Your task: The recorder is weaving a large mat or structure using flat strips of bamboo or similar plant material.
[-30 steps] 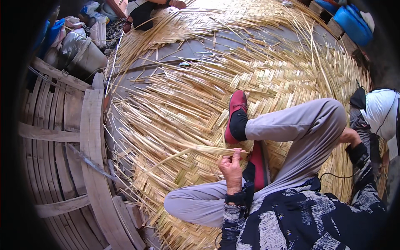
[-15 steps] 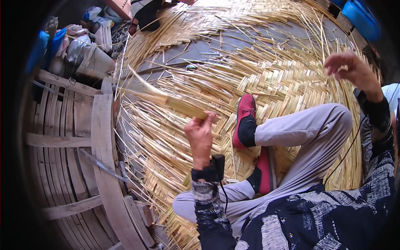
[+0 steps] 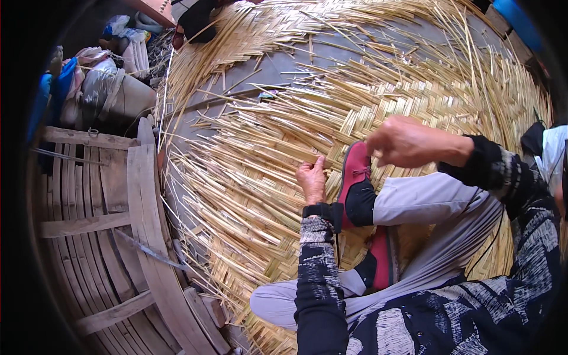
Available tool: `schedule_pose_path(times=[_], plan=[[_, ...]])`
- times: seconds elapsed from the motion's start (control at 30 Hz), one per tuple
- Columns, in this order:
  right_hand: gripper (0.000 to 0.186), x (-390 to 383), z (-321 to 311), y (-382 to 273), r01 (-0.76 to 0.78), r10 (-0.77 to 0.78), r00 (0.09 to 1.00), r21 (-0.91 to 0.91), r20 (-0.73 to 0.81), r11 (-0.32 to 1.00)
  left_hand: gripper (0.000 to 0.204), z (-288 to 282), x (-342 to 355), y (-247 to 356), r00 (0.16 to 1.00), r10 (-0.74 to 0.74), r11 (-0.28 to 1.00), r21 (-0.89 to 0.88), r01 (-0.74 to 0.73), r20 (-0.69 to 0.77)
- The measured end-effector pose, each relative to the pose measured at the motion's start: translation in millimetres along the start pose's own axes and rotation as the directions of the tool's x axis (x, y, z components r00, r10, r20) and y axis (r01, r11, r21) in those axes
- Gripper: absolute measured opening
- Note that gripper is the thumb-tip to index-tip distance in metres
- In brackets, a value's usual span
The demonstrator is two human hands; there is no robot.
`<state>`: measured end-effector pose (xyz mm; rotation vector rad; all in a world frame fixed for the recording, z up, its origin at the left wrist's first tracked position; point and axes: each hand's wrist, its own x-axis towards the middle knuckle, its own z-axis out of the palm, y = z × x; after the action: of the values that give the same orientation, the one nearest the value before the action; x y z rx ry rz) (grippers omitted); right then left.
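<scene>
I sit on a woven mat of split reeds [image 3: 414,106], its left part a fringe of long loose strips. My left hand [image 3: 310,176] pinches a flat reed strip [image 3: 284,152] low against the weave, just left of my raised red shoe [image 3: 355,165]. My right hand [image 3: 408,143] is above that shoe, to the right of my left hand, fingers bent and smeared by motion; whether it holds anything I cannot make out. A second red shoe [image 3: 381,257] lies beneath my bent leg.
At left stands a slatted wooden structure [image 3: 136,183] with a metal strip, and bags and containers [image 3: 100,89] behind it. Part of another person [image 3: 192,21] is at the top beside more loose reeds. Blue containers [image 3: 515,18] and blocks sit at the upper right.
My left hand has lowered the raised strip onto the mat and moved right. My right hand came up from beside my knee, then swung left over the red shoe.
</scene>
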<state>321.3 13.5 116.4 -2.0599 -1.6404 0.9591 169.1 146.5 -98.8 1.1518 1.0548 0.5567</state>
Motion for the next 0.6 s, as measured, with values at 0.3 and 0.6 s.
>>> schedule_pose_path(times=[0.3, 0.6], plan=[[0.022, 118, 88, 93, -0.190, 0.249, 0.871, 0.177, -0.422, 0.966, 0.011, 21, 11, -11, 0.992, -0.122, 0.991, -0.053, 0.124, 0.024], [0.036, 170, 115, 111, -0.344, 0.294, 0.865, -0.053, -0.406, 0.938, 0.015, 17, 19, -26, 0.974, -0.197, 0.965, -0.155, 0.213, 0.113]])
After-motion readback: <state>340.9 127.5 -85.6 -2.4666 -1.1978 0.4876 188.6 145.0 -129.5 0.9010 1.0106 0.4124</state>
